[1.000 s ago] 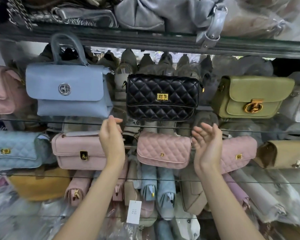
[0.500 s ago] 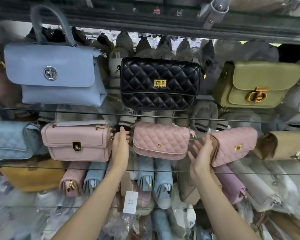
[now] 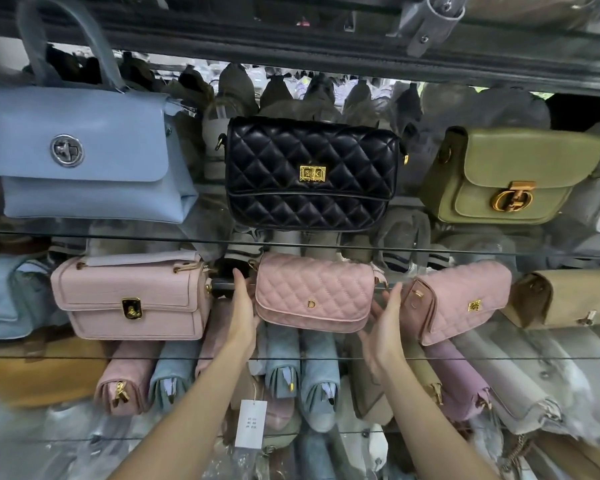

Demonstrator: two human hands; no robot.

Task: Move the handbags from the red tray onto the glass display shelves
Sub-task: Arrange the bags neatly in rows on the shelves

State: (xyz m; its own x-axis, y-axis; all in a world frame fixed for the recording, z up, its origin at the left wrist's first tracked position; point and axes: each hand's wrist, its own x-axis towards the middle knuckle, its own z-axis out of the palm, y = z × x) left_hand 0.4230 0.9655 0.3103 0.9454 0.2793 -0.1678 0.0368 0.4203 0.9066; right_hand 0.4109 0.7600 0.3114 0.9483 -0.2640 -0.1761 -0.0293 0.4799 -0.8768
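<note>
From the head camera, the pink quilted bag [image 3: 314, 292] stands on the glass shelf [image 3: 551, 358]. The left hand [image 3: 241, 317] lays flat fingers on the bag's left end. The right hand [image 3: 383, 329] is flat and loose just beside its right end. Neither hand wraps round it. The job now looks like straightening it: push softly from both ends. Room is tight, with the pink box bag [image 3: 132, 299] and the tilted pink bag [image 3: 465, 299] close on each side and the upper shelf edge [image 3: 465, 250] just above.
</note>
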